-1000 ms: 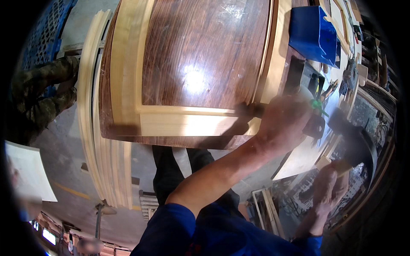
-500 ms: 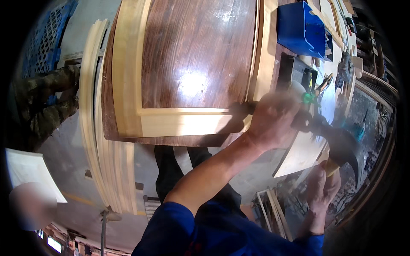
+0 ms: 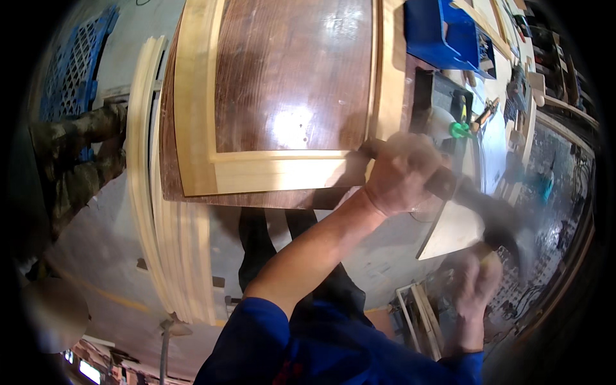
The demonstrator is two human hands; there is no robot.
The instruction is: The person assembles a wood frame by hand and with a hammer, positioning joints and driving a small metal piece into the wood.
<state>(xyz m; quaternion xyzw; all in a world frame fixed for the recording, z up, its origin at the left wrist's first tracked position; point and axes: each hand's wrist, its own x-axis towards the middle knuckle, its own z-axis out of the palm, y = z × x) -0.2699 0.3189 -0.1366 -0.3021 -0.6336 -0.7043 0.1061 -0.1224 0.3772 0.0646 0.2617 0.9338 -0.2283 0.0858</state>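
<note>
My left hand [image 3: 405, 173] is closed round the handle of a claw hammer [image 3: 443, 183]. The handle's end reaches over the corner of a pale wooden frame [image 3: 269, 176] with a dark brown wood-grain panel [image 3: 289, 77]. The hammer's dark head, smeared by motion, is out to the right, just above my right hand [image 3: 478, 279]. My right hand is closed, with a small yellowish piece [image 3: 493, 262] at its fingertips; blur hides what kind it is.
A blue bin [image 3: 439, 35] stands at the upper right, near a white bottle with a green top [image 3: 443, 123]. Long pale wood strips [image 3: 144, 173] lie at left beside the panel. Another person's legs [image 3: 80, 154] show at far left, below a blue plastic pallet [image 3: 74, 70].
The panel and bench have shifted slightly up in the view. My left hand and the hammer have moved a little left; the hammer head is lower, and my right hand sits slightly further left.
</note>
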